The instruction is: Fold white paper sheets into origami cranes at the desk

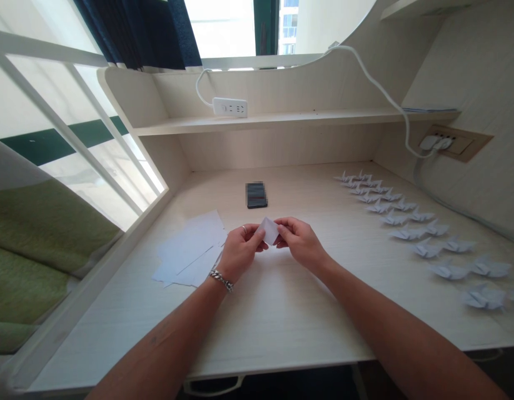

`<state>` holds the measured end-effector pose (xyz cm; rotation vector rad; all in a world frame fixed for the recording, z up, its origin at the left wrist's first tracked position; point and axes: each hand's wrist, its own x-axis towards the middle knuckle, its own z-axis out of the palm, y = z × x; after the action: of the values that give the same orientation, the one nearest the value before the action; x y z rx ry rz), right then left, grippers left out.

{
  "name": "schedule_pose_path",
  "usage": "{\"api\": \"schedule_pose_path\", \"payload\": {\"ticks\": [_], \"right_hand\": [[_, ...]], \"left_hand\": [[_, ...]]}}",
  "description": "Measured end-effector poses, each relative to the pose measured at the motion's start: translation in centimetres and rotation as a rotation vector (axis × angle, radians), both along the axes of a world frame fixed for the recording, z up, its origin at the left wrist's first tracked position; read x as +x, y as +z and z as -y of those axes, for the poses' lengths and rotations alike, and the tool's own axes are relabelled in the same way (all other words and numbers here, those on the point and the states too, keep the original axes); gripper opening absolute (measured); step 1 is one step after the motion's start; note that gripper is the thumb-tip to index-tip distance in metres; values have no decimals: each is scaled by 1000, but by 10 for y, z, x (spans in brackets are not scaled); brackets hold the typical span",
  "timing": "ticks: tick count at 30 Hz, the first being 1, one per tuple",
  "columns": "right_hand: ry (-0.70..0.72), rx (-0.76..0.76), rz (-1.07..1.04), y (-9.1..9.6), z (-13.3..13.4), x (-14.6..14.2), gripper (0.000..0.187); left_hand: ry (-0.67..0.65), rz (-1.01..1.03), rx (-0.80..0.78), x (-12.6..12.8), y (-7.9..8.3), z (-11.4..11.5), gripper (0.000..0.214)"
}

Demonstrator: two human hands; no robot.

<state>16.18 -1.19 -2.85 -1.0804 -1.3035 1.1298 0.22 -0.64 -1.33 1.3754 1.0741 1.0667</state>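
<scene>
A small piece of folded white paper (269, 230), diamond-shaped, is held up above the middle of the desk. My left hand (241, 248) pinches its left side between thumb and fingers; a ring and a chain bracelet show on this hand and wrist. On the paper's right edge, my right hand (300, 240) grips with thumb and fingertips. Loose white paper sheets (194, 241) lie overlapping beside my left hand. Over at the right, several folded white paper cranes (409, 233) stand in two rows running from back to front.
A dark phone (256, 195), partly blurred, lies beyond my hands on the desk (282, 322). Above it, a white power strip (230, 107) rests on the shelf (290, 119). A white cable (382, 89) runs down to the wall socket (459, 143). White rails (69, 119) border the left side.
</scene>
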Motion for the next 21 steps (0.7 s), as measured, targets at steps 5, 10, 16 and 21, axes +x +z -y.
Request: {"api": "schedule_pose_path", "payload": {"ticks": [5, 10, 16, 21], "right_hand": [[-49, 88, 115, 1, 4, -2, 27], [33, -114, -92, 8, 5, 1, 30], [83, -123, -128, 16, 8, 3, 31], [152, -178, -169, 17, 10, 7, 29]], "left_hand": [[-10, -50, 15, 0, 2, 1, 35], [-64, 21, -59, -3, 4, 1, 34], [-59, -65, 36, -4, 5, 0, 35], [-61, -78, 86, -4, 6, 0, 30]]}}
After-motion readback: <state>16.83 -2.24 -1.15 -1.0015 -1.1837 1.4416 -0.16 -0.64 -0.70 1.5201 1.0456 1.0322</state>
